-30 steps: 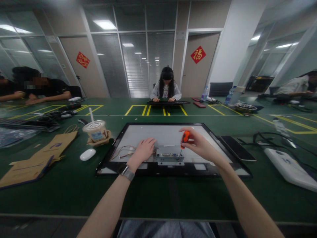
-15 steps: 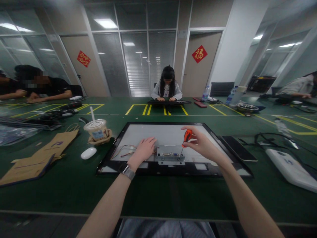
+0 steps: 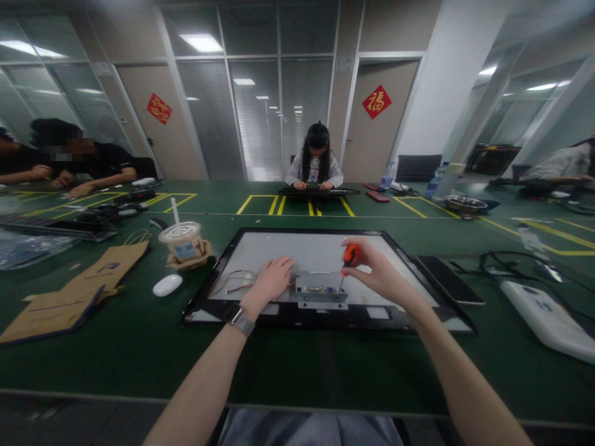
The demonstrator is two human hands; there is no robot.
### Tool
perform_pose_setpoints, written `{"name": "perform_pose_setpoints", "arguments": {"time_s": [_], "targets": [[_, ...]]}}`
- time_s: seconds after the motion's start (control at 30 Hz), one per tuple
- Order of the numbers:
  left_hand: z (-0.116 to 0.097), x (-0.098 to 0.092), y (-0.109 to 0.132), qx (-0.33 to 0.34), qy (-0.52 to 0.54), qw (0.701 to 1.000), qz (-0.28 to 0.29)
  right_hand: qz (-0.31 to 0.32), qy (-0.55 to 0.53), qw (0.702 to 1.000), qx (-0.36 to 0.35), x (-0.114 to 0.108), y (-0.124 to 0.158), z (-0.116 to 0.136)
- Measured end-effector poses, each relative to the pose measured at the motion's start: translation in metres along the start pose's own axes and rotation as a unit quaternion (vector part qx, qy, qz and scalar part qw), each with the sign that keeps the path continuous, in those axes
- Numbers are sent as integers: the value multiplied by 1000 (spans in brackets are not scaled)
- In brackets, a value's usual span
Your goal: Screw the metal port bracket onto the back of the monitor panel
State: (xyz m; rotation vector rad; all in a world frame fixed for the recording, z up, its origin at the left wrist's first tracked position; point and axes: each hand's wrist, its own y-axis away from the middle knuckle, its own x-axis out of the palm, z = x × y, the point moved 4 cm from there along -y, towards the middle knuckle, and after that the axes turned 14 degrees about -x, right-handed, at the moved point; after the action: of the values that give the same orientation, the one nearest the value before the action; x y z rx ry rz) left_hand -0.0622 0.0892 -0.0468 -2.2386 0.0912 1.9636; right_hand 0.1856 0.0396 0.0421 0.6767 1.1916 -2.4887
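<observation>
Right hand (image 3: pixel 365 266): fingers gripping screwdriver (image 3: pixel 352 255) handle, shaft at metal box (image 3: pixel 318 280) on panel (image 3: pixel 302 247). Left hand (image 3: pixel 273 280): fingers extended, gripping nothing visible. Screwdriver likely light, stiff; panel probably fragile, best held by rim.

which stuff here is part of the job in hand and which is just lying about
Seemingly part of the job:
- screwdriver, in the right hand
- metal bracket, under its tip
- panel, which the left hand rests on
- wires beside that hand

Seemingly just lying about:
- cup
- mouse
- paper bag
- black slab, perhaps a phone
</observation>
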Motion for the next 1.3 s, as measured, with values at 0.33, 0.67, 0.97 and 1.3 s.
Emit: {"name": "perform_pose_setpoints", "arguments": {"time_s": [0.33,0.67,0.97,1.3], "targets": [[3,6,-3,0,4,1000,8,29,-54,998,9,7,1,4],[2,5,-2,-2,5,1000,8,-3,-49,999,20,3,3,-3],[2,5,-2,-7,11,1000,5,-145,-60,987,-26,15,1,-5],[0,6,-1,-1,9,1000,-3,-162,-60,980,-98,58,5,1]]}}
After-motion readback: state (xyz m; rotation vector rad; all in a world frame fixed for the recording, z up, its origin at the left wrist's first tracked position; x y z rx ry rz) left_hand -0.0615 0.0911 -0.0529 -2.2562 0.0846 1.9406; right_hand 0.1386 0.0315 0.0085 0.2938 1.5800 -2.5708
